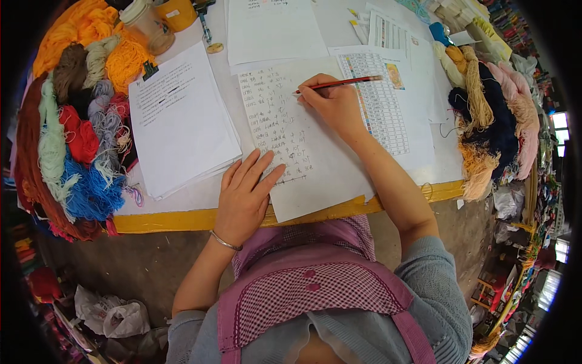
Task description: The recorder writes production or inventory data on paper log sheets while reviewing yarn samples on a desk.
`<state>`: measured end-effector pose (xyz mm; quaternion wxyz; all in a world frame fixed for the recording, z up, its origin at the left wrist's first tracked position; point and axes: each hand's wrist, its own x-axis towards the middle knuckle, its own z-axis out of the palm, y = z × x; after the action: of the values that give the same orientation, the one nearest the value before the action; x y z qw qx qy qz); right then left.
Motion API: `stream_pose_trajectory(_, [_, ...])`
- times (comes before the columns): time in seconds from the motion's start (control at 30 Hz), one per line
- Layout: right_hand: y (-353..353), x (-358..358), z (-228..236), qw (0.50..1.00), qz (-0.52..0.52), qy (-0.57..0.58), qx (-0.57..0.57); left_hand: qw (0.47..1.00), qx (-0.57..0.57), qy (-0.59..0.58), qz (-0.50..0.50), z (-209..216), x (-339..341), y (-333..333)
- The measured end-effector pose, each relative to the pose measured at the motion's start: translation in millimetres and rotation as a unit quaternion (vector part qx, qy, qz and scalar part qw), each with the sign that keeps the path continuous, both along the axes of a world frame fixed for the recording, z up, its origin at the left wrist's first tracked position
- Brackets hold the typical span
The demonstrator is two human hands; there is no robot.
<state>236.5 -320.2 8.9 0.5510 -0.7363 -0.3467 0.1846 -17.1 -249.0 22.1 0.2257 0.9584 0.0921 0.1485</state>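
Observation:
A handwritten sheet of paper [327, 176] lies before me on the table, its lines of writing running down the left part. My right hand [330, 106] grips a dark red pencil [354, 80], the tip at the sheet's upper right and the back end pointing right. Flat on the sheet's lower left edge rests my left hand [247, 189], fingers spread and holding nothing. Partly under the handwritten sheet, to the right, is a printed chart [382, 115] with colour swatches and a small picture.
A clipped paper stack [185, 139] lies to the left. Yarn skeins crowd both sides, including orange yarn [76, 36] and navy yarn [494, 127]. A lidded plastic cup [148, 27] and a yellow container [176, 13] stand far left. The table edge [170, 219] is yellow.

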Motion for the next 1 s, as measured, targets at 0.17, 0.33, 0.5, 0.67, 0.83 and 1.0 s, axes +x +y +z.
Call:
stream_pose_trajectory(0.17, [-22, -3, 34, 0.994, -0.023, 0.087, 0.062, 1.0, 0.002, -0.005, 0.001, -2, -2, 1])
stream_pose_trajectory(0.33, [-68, -1, 37, 0.997, -0.02, 0.038, 0.062, 1.0, 0.012, -0.011, -0.002, -1, -2, 0])
stream_pose_trajectory(0.5, [-120, -6, 37, 0.992, -0.101, -0.079, -0.003, 0.987, -0.07, -0.077, 0.124, -1, -6, -4])
stream_pose_trajectory(0.67, [-167, 17, 19, 0.855, -0.234, -0.44, -0.143, 0.973, -0.116, -0.033, 0.197, 6, 3, -3])
stream_pose_trajectory(0.83, [-184, 16, 9, 0.834, -0.243, -0.433, -0.24, 0.977, -0.044, 0.023, 0.209, 7, 15, -9])
stream_pose_trajectory(1.0, [-185, 16, 7, 0.839, -0.235, -0.417, -0.259, 0.971, -0.125, 0.005, 0.204, -4, 11, 0])
